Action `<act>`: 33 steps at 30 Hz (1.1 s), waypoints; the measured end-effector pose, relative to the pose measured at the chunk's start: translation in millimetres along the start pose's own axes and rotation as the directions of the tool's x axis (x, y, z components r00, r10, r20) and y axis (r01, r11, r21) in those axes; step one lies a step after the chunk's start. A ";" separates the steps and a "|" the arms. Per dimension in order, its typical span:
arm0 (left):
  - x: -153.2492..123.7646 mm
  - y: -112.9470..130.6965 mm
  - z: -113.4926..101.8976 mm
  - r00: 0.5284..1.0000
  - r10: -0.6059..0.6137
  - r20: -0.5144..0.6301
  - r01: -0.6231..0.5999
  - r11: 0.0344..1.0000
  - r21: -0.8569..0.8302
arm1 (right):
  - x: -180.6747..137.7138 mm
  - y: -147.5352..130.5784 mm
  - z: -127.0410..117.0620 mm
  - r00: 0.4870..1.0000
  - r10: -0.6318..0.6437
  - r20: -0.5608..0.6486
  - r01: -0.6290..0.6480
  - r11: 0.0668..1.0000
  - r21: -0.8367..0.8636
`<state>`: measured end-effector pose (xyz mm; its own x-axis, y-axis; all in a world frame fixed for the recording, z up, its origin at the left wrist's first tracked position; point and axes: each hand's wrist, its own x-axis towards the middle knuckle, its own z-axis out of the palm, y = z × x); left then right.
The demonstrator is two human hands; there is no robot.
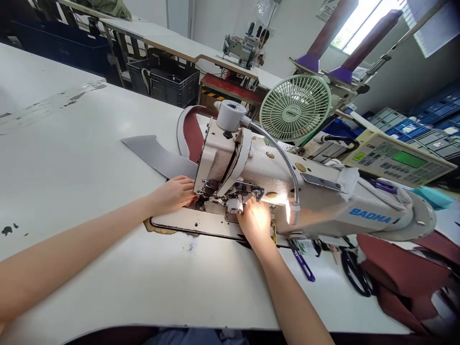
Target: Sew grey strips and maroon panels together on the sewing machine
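Observation:
A white sewing machine (251, 158) with its lamp lit stands in front of me. My left hand (176, 194) lies at the left of the needle area, its fingers together and closed on the near edge of a grey fabric piece (158, 155); the fingertips are partly hidden by the machine head. Behind that, a curved dark red strip with a pale edge (192, 132) runs to the machine. My right hand (256, 223) is under the machine arm, right of the presser foot area, with curled fingers. What these fingers hold, if anything, is hidden.
Purple thread snips (302, 261) and black-handled scissors (355, 273) lie to the right, beside dark red material (402, 268). A green fan (295, 109) and a control panel (398, 157) stand behind the machine. A dark crate (165, 81) sits beyond the table (72, 158).

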<state>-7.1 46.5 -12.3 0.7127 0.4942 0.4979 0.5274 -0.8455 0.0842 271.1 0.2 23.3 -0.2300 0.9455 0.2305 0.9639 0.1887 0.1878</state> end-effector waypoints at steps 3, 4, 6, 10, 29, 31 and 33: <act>1.7 -0.3 0.4 0.997 -0.069 0.021 0.068 0.998 0.016 | -5.3 -4.0 -9.4 1.000 0.007 0.005 -0.007 1.000 0.017; 2.3 -0.7 0.3 0.996 -0.086 0.037 0.085 0.996 0.012 | -8.3 -6.5 -12.4 1.000 -0.001 0.009 0.001 1.000 0.024; 2.2 -1.1 -1.1 0.992 -0.103 0.068 0.102 0.995 0.008 | -16.1 -13.3 -17.9 0.999 -0.038 0.013 0.038 0.998 0.040; -13.0 5.8 -12.1 0.986 -0.148 0.082 0.145 0.989 0.035 | -35.2 -32.1 -21.9 0.987 -0.160 -0.019 0.161 0.983 0.089; -71.2 74.1 -45.8 0.983 -0.135 0.124 0.137 0.991 -0.005 | -38.2 -45.3 2.0 0.939 -0.292 -0.183 0.320 0.936 0.148; -71.0 69.5 -43.9 0.989 -0.106 0.101 0.111 0.993 -0.046 | -40.8 -58.6 -1.1 0.911 -0.373 -0.179 0.400 0.903 0.154; -73.5 65.9 -42.4 0.991 -0.098 0.088 0.105 0.991 -0.087 | -41.7 -75.5 -3.3 0.873 -0.461 -0.160 0.485 0.856 0.178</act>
<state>-44.4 -54.1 -6.8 0.6954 0.5903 0.4097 0.5575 -0.8030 0.2108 207.4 -54.4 2.6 -0.6665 0.6958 0.2678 0.7378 0.6671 0.1030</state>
